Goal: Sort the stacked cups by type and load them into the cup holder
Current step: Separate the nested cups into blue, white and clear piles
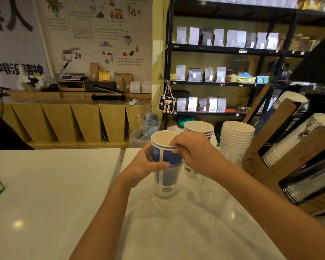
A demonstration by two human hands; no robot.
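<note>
Blue paper cups [166,147] (nested in a clear plastic cup [165,182]) are pinched at the rim by the right hand [193,152]. The stack is gripped by the left hand [146,166] above the desk [54,184].

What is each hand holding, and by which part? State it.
The left hand grips the clear plastic cup around its upper body. The right hand pinches the rim of the blue paper cups nested inside it.

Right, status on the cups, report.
Left grip round clear cup. Right grip pinching blue cup rim, nested inside. Two stacks behind; holder right, path open.
</note>
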